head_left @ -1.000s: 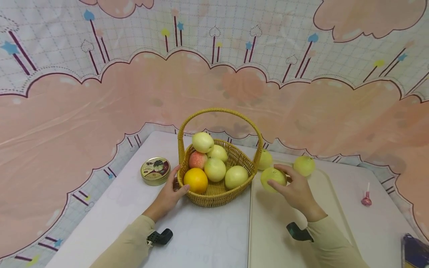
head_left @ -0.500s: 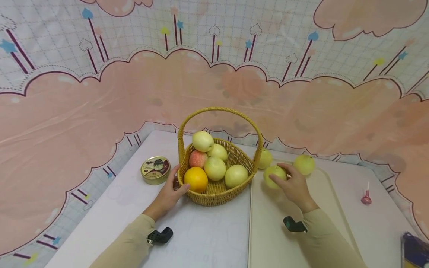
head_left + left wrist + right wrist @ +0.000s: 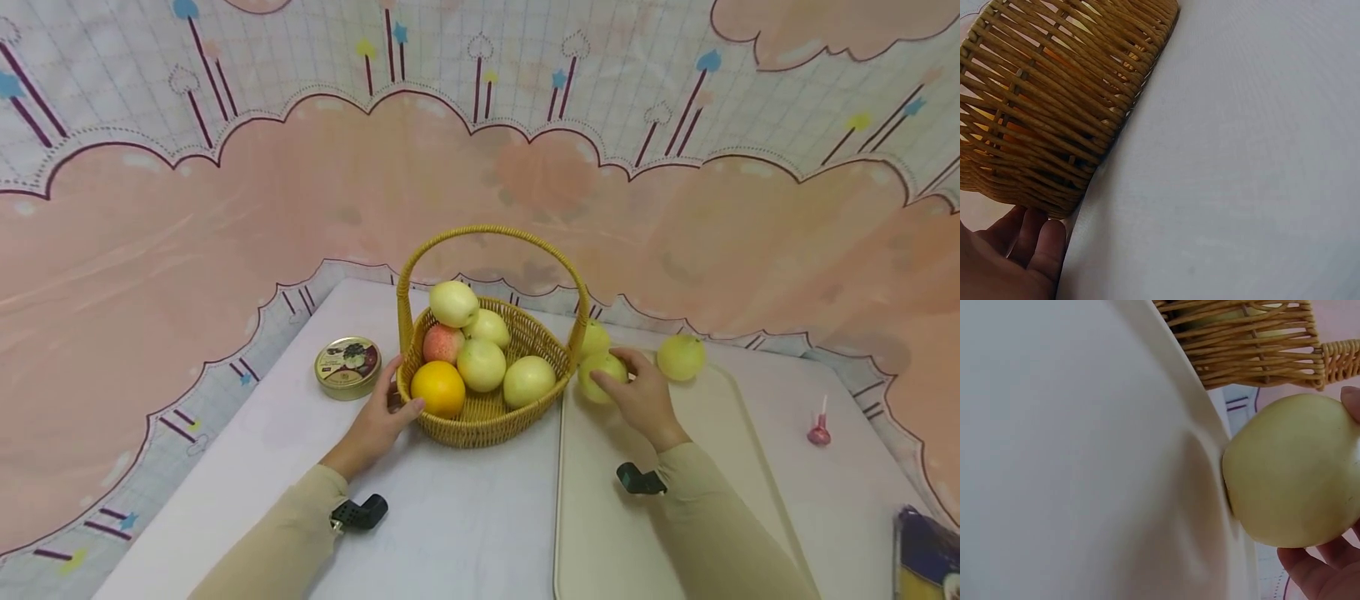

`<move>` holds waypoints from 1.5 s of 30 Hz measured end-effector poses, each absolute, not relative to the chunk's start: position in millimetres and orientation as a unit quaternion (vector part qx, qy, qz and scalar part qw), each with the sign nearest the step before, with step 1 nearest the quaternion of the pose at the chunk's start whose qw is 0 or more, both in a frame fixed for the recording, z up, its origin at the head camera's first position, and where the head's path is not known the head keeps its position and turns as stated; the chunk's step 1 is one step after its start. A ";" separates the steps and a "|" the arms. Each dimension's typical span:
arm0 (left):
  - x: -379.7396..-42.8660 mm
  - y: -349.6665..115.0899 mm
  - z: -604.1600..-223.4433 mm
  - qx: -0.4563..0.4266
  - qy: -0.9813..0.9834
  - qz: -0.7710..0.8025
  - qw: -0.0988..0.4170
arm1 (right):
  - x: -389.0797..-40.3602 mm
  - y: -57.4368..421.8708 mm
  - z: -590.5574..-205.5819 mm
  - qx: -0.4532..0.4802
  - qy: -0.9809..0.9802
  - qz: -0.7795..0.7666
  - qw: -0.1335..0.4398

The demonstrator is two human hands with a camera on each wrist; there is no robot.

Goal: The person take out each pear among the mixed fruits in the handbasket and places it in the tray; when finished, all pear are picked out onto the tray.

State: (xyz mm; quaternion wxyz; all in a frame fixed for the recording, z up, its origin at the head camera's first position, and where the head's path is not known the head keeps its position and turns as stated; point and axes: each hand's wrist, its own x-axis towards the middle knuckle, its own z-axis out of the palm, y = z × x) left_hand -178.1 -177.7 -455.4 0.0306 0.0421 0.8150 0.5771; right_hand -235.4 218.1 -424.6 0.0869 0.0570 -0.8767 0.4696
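Note:
At the middle of the table stands a wicker basket (image 3: 480, 432) with a tall arched handle. My left hand (image 3: 375, 421) holds its left side, thumb by the front rim; in the left wrist view the fingers (image 3: 1047, 247) curl against its lower wall. Inside are an orange (image 3: 438, 389), a red peach-like fruit (image 3: 442, 342) and several pale green apples (image 3: 529, 382). My right hand (image 3: 641, 400) grips another pale green apple (image 3: 600, 379) between thumb and fingers at the tray's far left corner. In the right wrist view this apple (image 3: 1294, 472) meets the tray edge.
A cream tray (image 3: 637, 525) lies right of the basket. Two more pale green fruits (image 3: 681, 358) sit near its far edge, one of them behind the gripped apple. A round tin (image 3: 348, 367) stands left, a lollipop (image 3: 820, 429) and a dark blue packet (image 3: 928, 550) right.
My right hand has carried the apple away from me and slightly left, towards the fruit behind the tray. The left hand stays at the basket. The head view has tilted slightly.

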 end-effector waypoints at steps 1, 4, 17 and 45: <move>-179.1 -177.9 -454.9 0.043 0.815 0.577 0.030 | -236.8 217.0 -424.9 0.055 -0.876 0.472 0.085; -181.9 -178.2 -453.8 0.043 0.813 0.580 0.030 | -241.0 214.1 -427.4 0.049 -0.871 0.482 0.081; -185.6 -179.7 -452.0 0.044 0.816 0.576 0.033 | -248.6 204.1 -434.5 0.021 -0.863 0.498 0.083; -180.6 -177.8 -456.1 0.039 0.814 0.578 0.037 | -243.3 208.3 -440.2 0.019 -0.862 0.502 0.060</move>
